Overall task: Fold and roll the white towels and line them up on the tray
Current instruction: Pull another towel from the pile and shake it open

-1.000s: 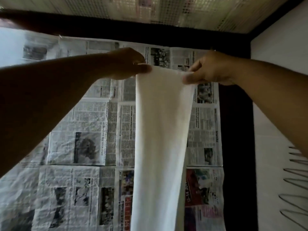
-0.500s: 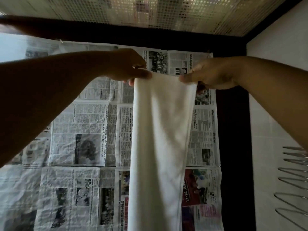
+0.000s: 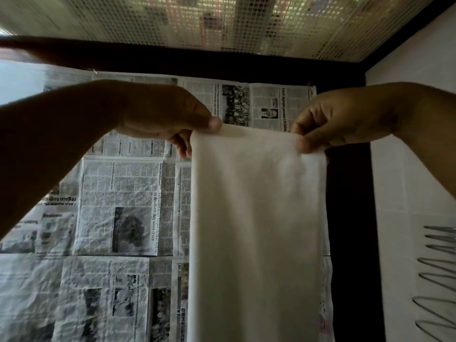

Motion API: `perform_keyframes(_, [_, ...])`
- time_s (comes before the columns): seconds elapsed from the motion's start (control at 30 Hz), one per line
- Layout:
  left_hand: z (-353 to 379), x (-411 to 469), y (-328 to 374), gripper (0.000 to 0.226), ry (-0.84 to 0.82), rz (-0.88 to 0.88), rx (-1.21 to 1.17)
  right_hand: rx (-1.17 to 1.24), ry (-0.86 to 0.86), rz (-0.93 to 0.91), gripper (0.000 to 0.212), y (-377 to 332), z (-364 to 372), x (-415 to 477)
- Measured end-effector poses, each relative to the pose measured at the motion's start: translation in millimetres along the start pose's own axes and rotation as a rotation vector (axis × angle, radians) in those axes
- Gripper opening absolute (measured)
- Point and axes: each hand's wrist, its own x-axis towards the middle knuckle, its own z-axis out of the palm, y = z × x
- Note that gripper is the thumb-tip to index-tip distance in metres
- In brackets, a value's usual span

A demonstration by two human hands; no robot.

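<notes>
Left hand (image 3: 167,119) and right hand (image 3: 328,124) are pinching the white towel's (image 3: 256,218) top corners; it is hanging below, lower end cut off.

place: likely home laundry corner | newspaper-lined surface (image 3: 118,193) | wire hangers (image 3: 435,278) | tiled wall (image 3: 407,183)

A broad flat surface is being covered by overlapping newspaper sheets (image 3: 118,188), crinkled and printed in columns with grey photographs. The sheets are being bordered at the far side by a dark band (image 3: 222,67) and on the right by a dark strip (image 3: 350,218). Beyond the band, pale greenish light is being filtered through a fine grid mesh (image 3: 222,21). The right side is being closed off by a white tiled wall (image 3: 407,181), where a row of grey wire loops (image 3: 436,267) is being cut off by the frame's edge.
</notes>
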Motion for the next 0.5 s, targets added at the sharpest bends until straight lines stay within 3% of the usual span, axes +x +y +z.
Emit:
perform_keyframes(0.03, [-1.3,-1.0,-2.9,0.052,-0.046,0.023,-0.086,0.058,-0.059,-0.019,0.01,0.6,-3.0,-2.6])
perform_keyframes(0.1, [-1.6,-1.5,-12.1,0.047,-0.118,0.024,-0.231,0.125,-0.155,-0.032,0.025,6.0,-4.7,-4.2])
perform_keyframes(0.2, [10.8,3.3,-36.4,0.04,-0.23,-0.131,-0.26,0.055,-0.155,0.089,0.02,33.1,10.2,14.5])
perform_keyframes(0.3, [43.9,17.0,-73.5,0.031,-0.158,-0.338,0.258,-0.321,-0.005,0.262,0.02,77.2,46.2,47.8])
perform_keyframes(0.37, [59.7,27.1,-96.9,0.023,-0.034,-0.342,0.556,-0.478,0.186,0.24,0.016,104.6,65.5,70.6])
perform_keyframes(0.5, [57.6,36.6,-109.6,0.022,0.324,-0.263,0.79,-0.615,0.61,0.095,0.024,123.6,66.7,93.7])
